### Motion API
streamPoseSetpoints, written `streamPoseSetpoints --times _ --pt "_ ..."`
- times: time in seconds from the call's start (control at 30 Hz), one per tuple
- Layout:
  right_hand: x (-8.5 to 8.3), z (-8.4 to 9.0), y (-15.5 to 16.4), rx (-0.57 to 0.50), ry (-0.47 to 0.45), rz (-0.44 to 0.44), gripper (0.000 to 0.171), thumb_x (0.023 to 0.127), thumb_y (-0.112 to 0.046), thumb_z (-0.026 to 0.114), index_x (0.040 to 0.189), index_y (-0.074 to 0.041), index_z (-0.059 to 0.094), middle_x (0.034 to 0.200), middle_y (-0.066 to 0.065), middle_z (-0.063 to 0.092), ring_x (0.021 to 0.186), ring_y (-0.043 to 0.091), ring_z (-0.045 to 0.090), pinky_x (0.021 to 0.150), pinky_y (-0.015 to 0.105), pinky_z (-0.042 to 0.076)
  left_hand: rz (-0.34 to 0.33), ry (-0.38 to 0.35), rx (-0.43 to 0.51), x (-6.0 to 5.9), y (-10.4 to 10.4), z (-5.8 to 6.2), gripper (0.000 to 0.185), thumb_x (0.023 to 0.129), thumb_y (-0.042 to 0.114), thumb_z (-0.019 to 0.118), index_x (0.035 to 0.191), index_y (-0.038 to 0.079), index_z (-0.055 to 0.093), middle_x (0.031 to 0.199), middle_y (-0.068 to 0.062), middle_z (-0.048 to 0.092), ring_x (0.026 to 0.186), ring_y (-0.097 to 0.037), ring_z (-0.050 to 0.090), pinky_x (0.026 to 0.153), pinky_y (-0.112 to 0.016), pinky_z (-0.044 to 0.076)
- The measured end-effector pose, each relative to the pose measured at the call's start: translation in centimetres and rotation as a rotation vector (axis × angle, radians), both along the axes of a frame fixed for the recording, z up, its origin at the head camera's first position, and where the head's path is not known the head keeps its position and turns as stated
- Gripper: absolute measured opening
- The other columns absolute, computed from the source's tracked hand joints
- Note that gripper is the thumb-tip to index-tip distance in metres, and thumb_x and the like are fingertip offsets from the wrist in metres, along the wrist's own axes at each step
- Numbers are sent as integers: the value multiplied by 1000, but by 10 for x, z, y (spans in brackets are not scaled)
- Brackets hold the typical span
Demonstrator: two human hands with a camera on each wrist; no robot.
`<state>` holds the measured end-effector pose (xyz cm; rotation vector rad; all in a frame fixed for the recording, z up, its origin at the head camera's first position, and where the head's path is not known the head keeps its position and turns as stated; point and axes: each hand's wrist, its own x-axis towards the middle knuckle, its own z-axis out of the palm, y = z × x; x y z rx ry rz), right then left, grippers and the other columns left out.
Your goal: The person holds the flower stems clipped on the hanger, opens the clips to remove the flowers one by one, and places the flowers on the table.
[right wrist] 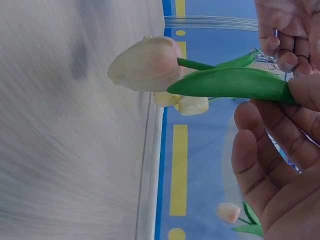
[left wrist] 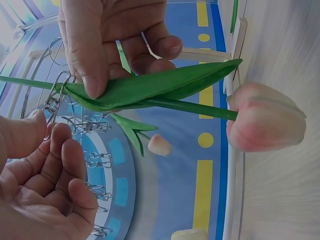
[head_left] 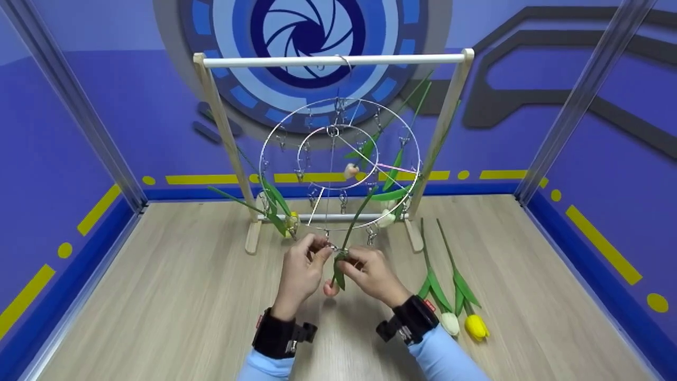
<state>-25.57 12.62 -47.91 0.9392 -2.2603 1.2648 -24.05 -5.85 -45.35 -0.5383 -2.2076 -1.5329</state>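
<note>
A pale pink artificial tulip [left wrist: 265, 120] hangs head down at the front of the round hanger. Its leaf and stem are held by my right hand [head_left: 373, 272], the thumb lying on the green leaf [right wrist: 227, 82]. My left hand [head_left: 302, 269] pinches a wire clip [left wrist: 53, 104] between thumb and fingertips, its other fingers loosely bent. In the left wrist view the clip's upper end crosses the stem just above the leaf. The white round hanger [head_left: 263, 143] carries the clips and hangs from the stand's top bar [head_left: 275, 62].
A white tulip [head_left: 449, 323] and a yellow tulip [head_left: 477, 328] lie on the table right of my right hand. Other tulips hang from the hanger, including a pink one [head_left: 351, 170] and a yellow one [head_left: 292, 223]. The wooden stand's legs [head_left: 253, 236] flank the hanger.
</note>
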Motion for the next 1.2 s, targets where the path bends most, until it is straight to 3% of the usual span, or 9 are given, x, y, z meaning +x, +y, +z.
streamPoseSetpoints --times 0.57,0.8,1.2 --pt "-2 2 3 25 -8 3 16 92 -3 71 77 -9 67 71 -3 58 66 2 48 59 19 41 93 21 62 1 5 1 8 89 0 76 86 3 69 77 -3 69 67 -9 51 63 -21 40" --pt "-1 1 4 31 -11 3 14 91 -3 72 79 -9 70 72 -2 60 66 3 49 59 18 41 106 -10 62 3 6 3 10 89 -1 76 84 4 69 76 -2 68 66 -9 50 62 -21 39" --pt "-2 1 7 45 -14 -3 13 91 -2 70 80 -8 70 73 -1 62 65 2 51 58 19 44 125 11 61 3 6 4 13 87 -3 77 81 4 68 73 -1 66 65 -8 49 61 -21 38"
